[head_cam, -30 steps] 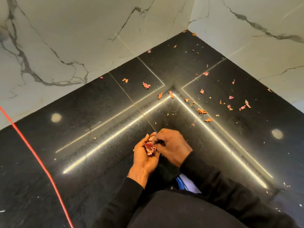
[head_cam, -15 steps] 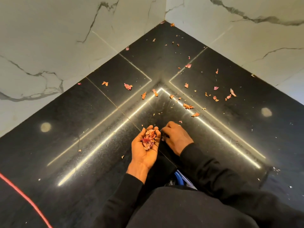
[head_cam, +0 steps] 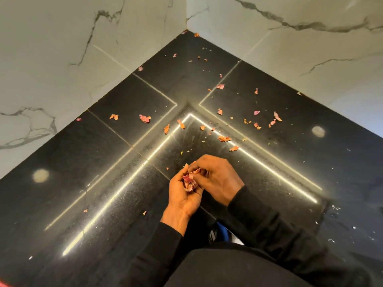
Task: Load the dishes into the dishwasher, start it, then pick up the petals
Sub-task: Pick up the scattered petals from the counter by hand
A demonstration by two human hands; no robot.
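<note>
1. The petals (head_cam: pixel 189 181) are thin, crumpled and dry-looking, pink to dull red with pale edges, bunched into a small ragged heap.
2. The left hand (head_cam: pixel 182 195) lies palm up near the near edge of the floor. Its grip is cupped round that heap, fingers curled up at the sides.
3. The right hand (head_cam: pixel 217 179) reaches over from the right. Its grip is bunched at the fingertips and pinches petals at the top of the heap, touching the left fingers.
4. Both arms wear black sleeves (head_cam: pixel 259 220). A blue and white thing shows between them, too hidden to name.
5. The floor (head_cam: pixel 103 162) is polished black stone with fine speckles, cut by thin pale joints, and mirrors two bright light strips (head_cam: pixel 124 183) that meet in a point, plus round glows (head_cam: pixel 40 175).
6. Scattered petals (head_cam: pixel 145 118), orange and pink flakes of uneven shape, lie from mid-floor to the far corner, thickest towards the right wall.
7. White marble walls (head_cam: pixel 62 59) with grey veins close the floor's two far edges.
</note>
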